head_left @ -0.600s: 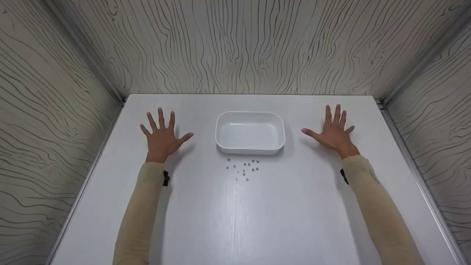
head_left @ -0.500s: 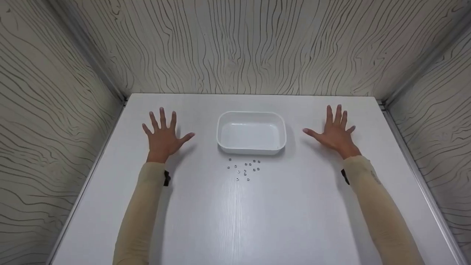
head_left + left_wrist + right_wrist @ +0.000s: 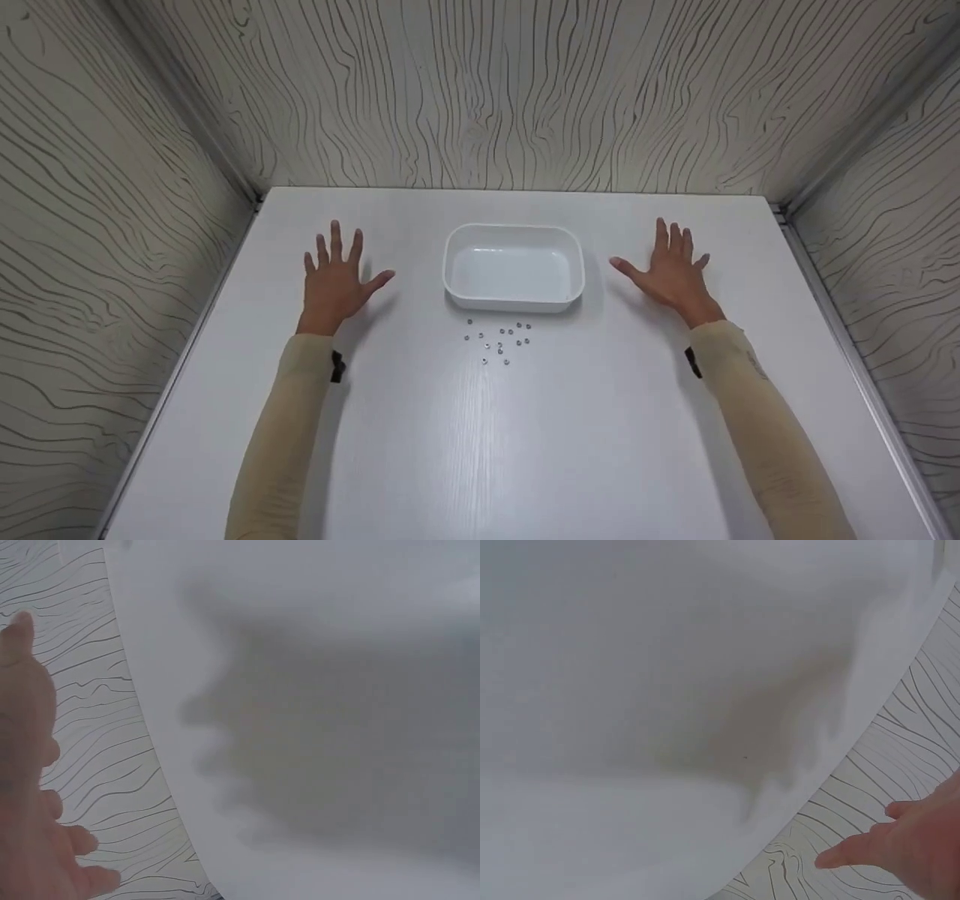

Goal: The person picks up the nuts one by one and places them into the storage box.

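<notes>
A white rectangular tray (image 3: 513, 298) with rounded corners is placed near the middle of the white table (image 3: 525, 450), a little toward the far edge, and nothing is seen inside it. Just in front of its near rim, a small cluster of tiny metal nuts (image 3: 499, 342) is scattered on the table surface, close to the tray but apart from it. Bare table is seen on both sides of the tray, and a wide free area is found between the nuts and the near edge. The table is closed in by wood-grain walls (image 3: 480, 97) at the back, left and right. The left hand (image 3: 334, 281) is held to the left of the tray, palm down, with fingers straight and spread and the thumb pointed toward the tray; nothing is held by it. The right hand (image 3: 671, 274) is held to the right of the tray in a mirrored pose, fingers straight and only slightly apart, thumb extended toward the tray, with nothing gripped. Whether the palms touch the table cannot be told. Both forearms are covered by beige sleeves (image 3: 289, 435).
</notes>
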Tool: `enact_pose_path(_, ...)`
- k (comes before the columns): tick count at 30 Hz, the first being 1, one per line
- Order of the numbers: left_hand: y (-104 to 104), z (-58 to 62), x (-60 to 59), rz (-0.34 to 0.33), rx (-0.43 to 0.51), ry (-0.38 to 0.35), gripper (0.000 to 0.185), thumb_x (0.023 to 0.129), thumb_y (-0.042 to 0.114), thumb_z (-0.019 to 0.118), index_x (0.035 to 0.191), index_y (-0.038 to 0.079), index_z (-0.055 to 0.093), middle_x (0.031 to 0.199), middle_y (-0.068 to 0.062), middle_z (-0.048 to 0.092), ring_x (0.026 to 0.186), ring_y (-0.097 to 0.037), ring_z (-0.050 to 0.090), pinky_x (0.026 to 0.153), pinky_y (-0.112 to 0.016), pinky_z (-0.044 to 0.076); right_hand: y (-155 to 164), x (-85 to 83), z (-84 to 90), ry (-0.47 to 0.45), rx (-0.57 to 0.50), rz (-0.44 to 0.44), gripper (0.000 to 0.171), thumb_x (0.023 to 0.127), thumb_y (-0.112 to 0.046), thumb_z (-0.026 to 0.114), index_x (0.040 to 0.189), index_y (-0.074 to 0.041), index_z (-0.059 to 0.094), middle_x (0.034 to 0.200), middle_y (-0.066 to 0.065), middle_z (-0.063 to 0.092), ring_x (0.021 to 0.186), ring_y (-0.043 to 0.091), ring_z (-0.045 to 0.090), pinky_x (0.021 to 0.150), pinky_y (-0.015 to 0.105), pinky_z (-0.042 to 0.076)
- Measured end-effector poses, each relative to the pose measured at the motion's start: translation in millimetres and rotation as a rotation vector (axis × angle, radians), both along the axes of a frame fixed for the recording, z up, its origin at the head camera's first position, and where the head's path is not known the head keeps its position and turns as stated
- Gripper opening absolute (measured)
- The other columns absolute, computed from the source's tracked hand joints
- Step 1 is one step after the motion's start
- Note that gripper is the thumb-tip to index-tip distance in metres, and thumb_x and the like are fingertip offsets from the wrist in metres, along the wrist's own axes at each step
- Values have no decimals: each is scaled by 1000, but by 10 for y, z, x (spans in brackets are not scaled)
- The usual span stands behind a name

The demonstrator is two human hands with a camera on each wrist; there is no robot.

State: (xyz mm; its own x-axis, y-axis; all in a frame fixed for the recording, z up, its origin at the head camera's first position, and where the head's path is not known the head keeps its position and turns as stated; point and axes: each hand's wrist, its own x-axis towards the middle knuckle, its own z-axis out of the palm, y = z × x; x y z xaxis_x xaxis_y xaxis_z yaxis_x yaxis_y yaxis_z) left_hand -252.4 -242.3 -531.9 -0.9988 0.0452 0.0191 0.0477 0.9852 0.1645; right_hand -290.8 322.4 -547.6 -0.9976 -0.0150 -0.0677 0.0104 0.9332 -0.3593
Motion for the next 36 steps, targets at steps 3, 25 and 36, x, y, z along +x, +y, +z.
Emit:
enact_pose_path(3,16,-21,19,-34,21,22,97,99,75,47,169,12,21,177,-24,4,160,-53,17,130,-71,26,-40,34,2,23,-34,3,126,90,-89,43,168,-2,-4,173,35,5,161,56,5,126,83,8)
enact_pose_path(25,258,-166,227,-268,94,206,30,105,18,63,127,-2,68,115,-19,63,98,-29,66,79,-41,66,-439,121,120,141,-236,62,69,109,-50,50,153,3,46,151,30,55,142,47,52,122,64,44)
enact_pose_path(36,441,-190,383,-340,105,207,26,104,18,64,121,0,71,116,-17,72,107,-31,72,88,-44,66,-685,138,137,87,-247,73,73,109,-48,51,160,1,35,166,27,39,155,46,37,131,61,33)
